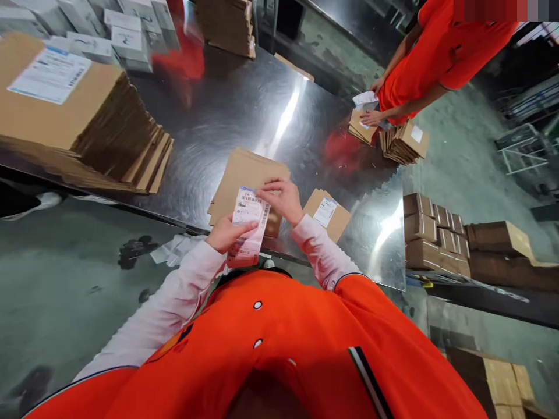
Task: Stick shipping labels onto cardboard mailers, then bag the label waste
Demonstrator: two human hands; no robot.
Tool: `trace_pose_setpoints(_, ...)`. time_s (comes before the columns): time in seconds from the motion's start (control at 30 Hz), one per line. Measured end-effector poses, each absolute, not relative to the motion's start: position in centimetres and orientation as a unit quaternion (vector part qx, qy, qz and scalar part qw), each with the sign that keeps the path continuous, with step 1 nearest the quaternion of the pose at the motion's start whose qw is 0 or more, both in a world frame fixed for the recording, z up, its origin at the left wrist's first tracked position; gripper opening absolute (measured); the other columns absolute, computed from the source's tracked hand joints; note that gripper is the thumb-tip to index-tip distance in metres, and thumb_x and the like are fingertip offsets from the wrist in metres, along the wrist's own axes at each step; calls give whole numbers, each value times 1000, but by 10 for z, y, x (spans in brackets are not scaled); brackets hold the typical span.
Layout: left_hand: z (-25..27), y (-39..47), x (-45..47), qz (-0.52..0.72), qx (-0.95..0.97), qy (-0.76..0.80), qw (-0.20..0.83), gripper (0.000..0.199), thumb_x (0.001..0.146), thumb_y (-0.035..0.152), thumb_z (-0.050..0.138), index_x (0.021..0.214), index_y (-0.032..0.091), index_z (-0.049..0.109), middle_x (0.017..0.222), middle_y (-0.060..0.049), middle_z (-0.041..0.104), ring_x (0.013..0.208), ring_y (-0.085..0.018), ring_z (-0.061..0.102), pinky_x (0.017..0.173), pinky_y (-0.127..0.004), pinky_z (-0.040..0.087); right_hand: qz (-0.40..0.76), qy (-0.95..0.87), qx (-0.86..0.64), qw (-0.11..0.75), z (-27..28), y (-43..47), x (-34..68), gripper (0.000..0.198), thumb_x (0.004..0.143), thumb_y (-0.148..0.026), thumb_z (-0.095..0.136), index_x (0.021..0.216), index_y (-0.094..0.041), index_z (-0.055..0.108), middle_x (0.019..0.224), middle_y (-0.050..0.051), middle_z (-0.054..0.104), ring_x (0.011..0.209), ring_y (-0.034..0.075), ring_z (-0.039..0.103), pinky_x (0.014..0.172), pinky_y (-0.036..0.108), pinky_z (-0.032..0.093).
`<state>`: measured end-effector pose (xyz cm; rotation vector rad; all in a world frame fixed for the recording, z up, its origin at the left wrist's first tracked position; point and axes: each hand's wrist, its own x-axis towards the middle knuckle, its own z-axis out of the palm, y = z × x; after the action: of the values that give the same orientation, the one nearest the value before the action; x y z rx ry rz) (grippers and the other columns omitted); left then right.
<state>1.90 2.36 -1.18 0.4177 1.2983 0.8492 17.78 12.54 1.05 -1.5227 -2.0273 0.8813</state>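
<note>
My left hand (232, 231) grips a small sheaf of printed shipping labels (250, 215), its thumb lying across the front. At their upper right corner, my right hand (282, 201) pinches the top label with thumb and forefinger, the other fingers curled loosely above. Beneath both hands, a short stack of flat brown cardboard boxes (242, 166) rests on the shiny metal table (209, 116), near its front edge. To the right of my right wrist lie a few flat cardboard pieces (340, 224), the top one bearing a white label (325, 212).
A tall pile of flattened cardboard (43, 116) stands at the left, with white boxes (128, 43) behind it. Across the table a co-worker in orange (437, 64) handles labels over cardboard (360, 128). Brown cartons (430, 233) are stacked beyond the right edge.
</note>
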Motion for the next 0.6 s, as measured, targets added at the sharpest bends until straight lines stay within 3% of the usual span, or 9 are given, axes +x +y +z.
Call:
trace_pose_setpoints(0.1,-25,25,14,334,146,533,764,57,37,32,95,85,11,72,77,-7,73,66,-18,65,60,-27,53,274,-715,-617,182,-11,178,174,21,82,-40,82,91,-22,84,119,6,69,113,22,65,108,40,48)
trace_pose_setpoints(0.2,-35,20,9,338,79,506,790,68,34,31,100,94,10,75,92,-12,77,77,-22,72,71,-30,59,240,-697,-661,138,-35,216,171,22,82,-42,82,93,-23,83,126,6,66,119,25,60,110,46,45)
trace_pose_setpoints(0.33,-42,15,7,332,57,512,790,71,35,36,102,94,8,74,95,-15,78,73,-23,72,65,-30,59,209,-697,-677,113,-55,229,170,25,85,-43,78,97,-22,81,129,8,62,123,28,54,109,48,44)
trace_pose_setpoints(0.43,-50,0,5,332,67,522,783,70,35,35,101,94,8,74,97,-16,78,81,-26,74,70,-31,61,182,-700,-685,88,-55,225,171,42,90,-46,73,124,-22,75,137,12,56,130,31,51,110,51,43)
trace_pose_setpoints(0.5,-58,-20,2,314,75,541,777,68,36,35,100,94,10,75,99,-16,78,89,-29,75,77,-33,62,152,-711,-683,75,-52,221,171,58,94,-46,69,146,-21,60,145,16,51,137,34,46,112,54,41)
trace_pose_setpoints(0.6,-67,-59,-8,265,103,584,760,56,41,39,98,87,13,77,97,-15,79,90,-32,75,81,-38,62,159,-788,-592,53,-49,210,165,61,97,-40,66,153,-20,51,158,17,43,150,34,35,122,57,29)
